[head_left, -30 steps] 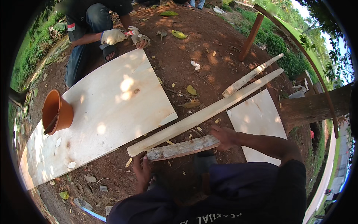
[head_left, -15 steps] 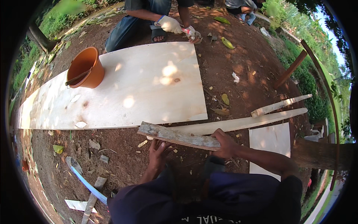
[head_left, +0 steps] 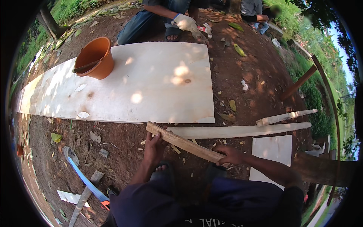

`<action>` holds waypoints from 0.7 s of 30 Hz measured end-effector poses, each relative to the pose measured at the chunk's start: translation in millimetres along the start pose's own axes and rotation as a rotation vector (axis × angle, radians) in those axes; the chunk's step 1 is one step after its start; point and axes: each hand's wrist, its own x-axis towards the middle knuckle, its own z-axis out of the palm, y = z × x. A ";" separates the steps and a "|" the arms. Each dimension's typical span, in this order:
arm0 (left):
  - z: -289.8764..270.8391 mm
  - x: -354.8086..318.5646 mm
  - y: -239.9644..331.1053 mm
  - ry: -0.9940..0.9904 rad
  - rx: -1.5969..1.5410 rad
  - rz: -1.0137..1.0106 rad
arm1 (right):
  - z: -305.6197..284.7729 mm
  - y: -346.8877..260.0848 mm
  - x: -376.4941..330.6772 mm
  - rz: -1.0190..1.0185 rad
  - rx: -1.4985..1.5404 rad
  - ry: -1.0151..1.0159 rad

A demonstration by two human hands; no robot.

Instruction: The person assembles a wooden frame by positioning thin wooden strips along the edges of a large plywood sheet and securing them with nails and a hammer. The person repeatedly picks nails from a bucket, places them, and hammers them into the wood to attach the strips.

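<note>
A short rough wooden plank point(head_left: 185, 145) is held across the front of me, a narrow brown side facing up. At its left end, my left hand point(head_left: 155, 146) is closed round it, with the thumb on the near side. My right hand point(head_left: 229, 155) grips the other end, which sits lower and nearer to me. Just beyond the plank lies a long pale board point(head_left: 234, 131) on the soil. Further off is a large sheet of plywood point(head_left: 159, 87), with an orange bucket point(head_left: 104, 64) standing on it.
A co-worker's gloved hand point(head_left: 185, 22) is by a hammer point(head_left: 206, 29) at the plywood's far corner. A hand saw point(head_left: 85, 181) lies at left, against a wooden stick point(head_left: 86, 196). On the right are a shorter wood piece point(head_left: 287, 117) and a small plywood panel point(head_left: 271, 151).
The plank has turned in my hands from its greyish face to a brown side, and its right end has dropped toward me. The co-worker's hammer has shifted.
</note>
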 end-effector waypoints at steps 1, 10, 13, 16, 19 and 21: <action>1.1 -0.5 -0.6 0.013 0.033 -0.003 | -4.2 -1.5 -0.3 0.042 0.039 -0.051; 4.5 4.4 -9.7 0.280 0.205 -0.074 | -27.7 6.1 -4.7 0.185 0.079 0.183; -1.3 11.5 -9.2 0.295 0.180 -0.105 | -33.6 0.4 -8.0 0.211 0.145 0.273; 6.2 12.4 -15.2 0.375 0.192 -0.099 | -29.4 6.3 -8.0 0.158 0.005 0.442; 15.5 11.9 -14.7 0.359 0.218 -0.109 | -31.8 21.1 1.3 -0.120 -0.417 0.566; 18.3 8.7 -10.0 0.344 0.237 -0.117 | -28.1 24.8 -2.5 -0.096 -0.482 0.591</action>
